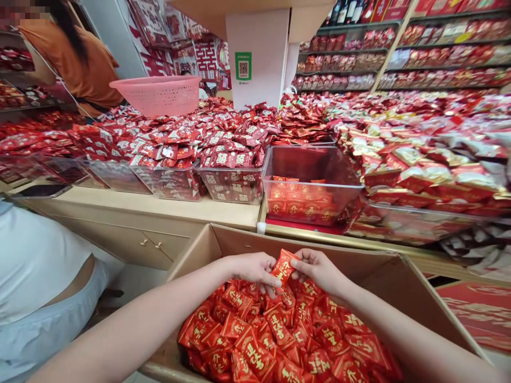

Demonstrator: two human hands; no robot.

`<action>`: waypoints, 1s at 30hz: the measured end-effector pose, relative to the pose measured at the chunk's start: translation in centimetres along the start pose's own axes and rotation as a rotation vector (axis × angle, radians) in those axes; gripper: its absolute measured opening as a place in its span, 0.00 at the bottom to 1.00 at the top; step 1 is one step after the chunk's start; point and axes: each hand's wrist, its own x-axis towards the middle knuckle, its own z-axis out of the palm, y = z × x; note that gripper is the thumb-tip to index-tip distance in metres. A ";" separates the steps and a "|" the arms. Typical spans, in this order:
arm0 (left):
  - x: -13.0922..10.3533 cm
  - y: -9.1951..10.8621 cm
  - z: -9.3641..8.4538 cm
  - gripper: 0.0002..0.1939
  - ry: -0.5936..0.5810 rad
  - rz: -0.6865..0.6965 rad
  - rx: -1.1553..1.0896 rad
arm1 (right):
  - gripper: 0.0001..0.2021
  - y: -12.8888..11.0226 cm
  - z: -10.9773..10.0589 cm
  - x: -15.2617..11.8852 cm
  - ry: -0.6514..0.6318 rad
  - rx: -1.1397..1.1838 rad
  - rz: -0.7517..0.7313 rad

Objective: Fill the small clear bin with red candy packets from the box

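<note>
A small red candy packet (283, 264) with gold lettering is held up between my two hands. My left hand (257, 271) grips its left and lower side, and the fingers of my right hand (317, 270) pinch its right edge. Both hands are over a large open cardboard box (239, 239). A heap of similar red candy packets (279, 327) lies loose in the box, just below my fingers. Beyond the box, a clear plastic bin (315, 186) on the counter holds rows of red packets with gold lettering in its lower part.
Clear bins piled with red and white packets (423, 159) line the counter. A pink basket (162, 96) rests on the packets at back left. A person in white (40, 266) is close at left; another in orange (75, 58) stands farther back. A dark phone (43, 190) lies on the counter.
</note>
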 end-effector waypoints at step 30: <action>-1.8 1.0 -0.4 0.22 0.204 0.045 0.215 | 0.11 -21.0 -1.5 1.6 0.498 -0.576 -0.575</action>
